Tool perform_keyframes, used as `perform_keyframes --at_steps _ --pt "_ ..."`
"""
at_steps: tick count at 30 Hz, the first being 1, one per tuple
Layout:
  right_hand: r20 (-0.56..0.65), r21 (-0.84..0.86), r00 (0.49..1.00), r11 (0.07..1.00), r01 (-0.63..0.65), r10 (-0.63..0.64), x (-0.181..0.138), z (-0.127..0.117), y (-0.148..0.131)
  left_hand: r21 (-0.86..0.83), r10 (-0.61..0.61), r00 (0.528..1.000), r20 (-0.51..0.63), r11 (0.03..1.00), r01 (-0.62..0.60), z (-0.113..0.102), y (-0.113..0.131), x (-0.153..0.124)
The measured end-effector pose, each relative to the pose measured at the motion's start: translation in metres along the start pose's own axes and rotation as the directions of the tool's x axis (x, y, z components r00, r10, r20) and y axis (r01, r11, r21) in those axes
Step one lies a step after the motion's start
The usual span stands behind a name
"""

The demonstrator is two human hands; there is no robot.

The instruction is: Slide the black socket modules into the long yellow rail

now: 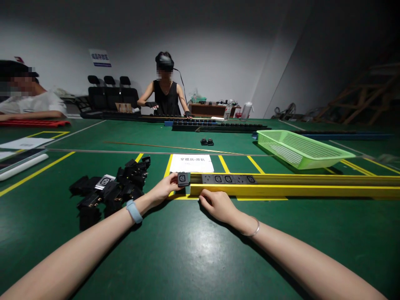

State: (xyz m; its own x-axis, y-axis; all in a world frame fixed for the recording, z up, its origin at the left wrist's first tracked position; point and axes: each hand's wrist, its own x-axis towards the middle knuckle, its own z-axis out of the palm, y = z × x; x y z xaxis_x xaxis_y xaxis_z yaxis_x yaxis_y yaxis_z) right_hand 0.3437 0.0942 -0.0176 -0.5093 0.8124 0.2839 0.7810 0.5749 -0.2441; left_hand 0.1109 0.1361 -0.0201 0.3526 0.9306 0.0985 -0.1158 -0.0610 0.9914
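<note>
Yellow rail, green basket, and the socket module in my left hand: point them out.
yellow rail (pixel 281 191): head view, front face
green basket (pixel 283 152): head view, near mesh wall
socket module (pixel 183 178): head view, top face

Both forearms bare, no sleeves. Left wrist: light-blue band (pixel 134 211). Right wrist: thin silver bangle (pixel 253 229). Hands ungloved.

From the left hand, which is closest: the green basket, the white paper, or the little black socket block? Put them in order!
1. Socket block: held in the left hand.
2. White paper: just behind it.
3. Green basket: far off to the right.
</note>
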Motion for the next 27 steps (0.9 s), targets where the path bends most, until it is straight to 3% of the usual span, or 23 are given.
perform_keyframes --at_steps 15,27 --pt "-0.006 0.0 1.0 1.0 -0.007 0.007 0.0 0.001 0.0 0.066 0.025 0.999 -0.019 0.998 -0.024 -0.001 -0.011 0.005" --pt "0.017 0.015 1.0 1.0 -0.016 0.015 0.001 -0.001 -0.002 0.087 -0.015 0.999 -0.042 0.996 0.018 0.005 0.0 0.001"
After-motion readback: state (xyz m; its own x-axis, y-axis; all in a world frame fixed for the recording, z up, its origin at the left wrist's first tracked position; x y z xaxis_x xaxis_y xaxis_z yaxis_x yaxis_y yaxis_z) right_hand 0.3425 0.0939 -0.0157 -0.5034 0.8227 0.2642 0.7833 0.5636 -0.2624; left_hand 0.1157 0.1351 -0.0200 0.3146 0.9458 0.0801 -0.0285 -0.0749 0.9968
